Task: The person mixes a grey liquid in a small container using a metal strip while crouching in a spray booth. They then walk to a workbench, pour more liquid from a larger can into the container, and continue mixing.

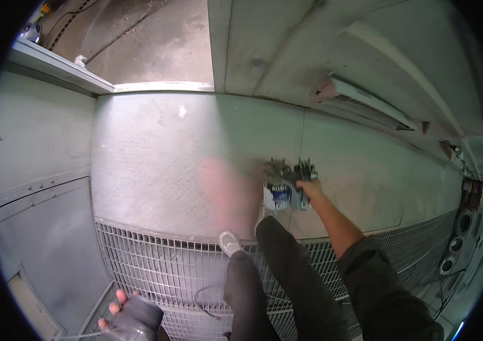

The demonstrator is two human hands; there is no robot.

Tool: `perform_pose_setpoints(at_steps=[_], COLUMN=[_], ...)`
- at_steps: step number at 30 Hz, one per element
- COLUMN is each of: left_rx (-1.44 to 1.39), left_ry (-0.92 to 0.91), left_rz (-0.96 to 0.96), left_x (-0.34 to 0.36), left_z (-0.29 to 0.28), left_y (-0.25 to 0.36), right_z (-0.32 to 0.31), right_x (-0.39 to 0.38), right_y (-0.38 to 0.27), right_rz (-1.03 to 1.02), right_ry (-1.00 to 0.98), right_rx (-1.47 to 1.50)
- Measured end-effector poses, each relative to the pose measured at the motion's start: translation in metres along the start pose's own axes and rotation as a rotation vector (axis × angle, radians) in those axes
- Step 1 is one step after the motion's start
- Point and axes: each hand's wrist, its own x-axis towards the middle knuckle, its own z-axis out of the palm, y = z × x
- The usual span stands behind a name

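Note:
My right hand (311, 190), its arm stretched forward, is closed at the top of two containers close together. One is a white tub (279, 196) with a blue label; beside it stands a pale blue container (303, 199). Dark, pronged pieces (278, 169) stick up from them, too blurred to name. What exactly the right fingers grip is hidden. Down at the lower left, the fingers of my left hand (115, 310) wrap round a dark grey, box-like thing (140, 315) with a pale strip running off to the left.
My shoes (231, 243) are at the edge between metal grating (167, 267) and a tread-plate floor (156, 153). A cable (199, 295) lies on the grating. Grey panels (42, 221) stand left. A long light fixture (366, 102) and round openings (464, 220) are on the right.

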Motion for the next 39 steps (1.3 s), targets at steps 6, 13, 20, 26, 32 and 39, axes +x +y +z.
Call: perform_pose_setpoints(at_steps=[6, 13, 20, 26, 32, 39], left_rx=[-0.027, -0.144, -0.072, -0.016, -0.268, -0.368], left_ry=[0.171, 0.16, 0.124, 0.182, -0.053, -0.155], left_rz=[0.268, 0.213, 0.157, 0.097, 0.176, 0.046], left_x=[0.054, 0.07, 0.069, 0.057, 0.042, -0.013], left_z=[0.087, 0.096, 0.089, 0.088, 0.086, 0.062], left_y=[-0.065, -0.086, -0.051, 0.006, 0.122, 0.252], right_z=[0.088, 0.08, 0.049, 0.057, 0.032, -0.061], right_x=[0.164, 0.229, 0.19, 0.006, -0.271, -0.444], right_y=[-0.05, 0.001, 0.032, 0.034, -0.101, -0.198], right_rz=[-0.284, -0.35, 0.176, -0.034, -0.402, -0.647], right_ry=[0.033, 0.091, 0.087, -0.443, -0.721, -0.624], right_rx=[0.004, -0.084, -0.113, -0.051, 0.001, -0.168])
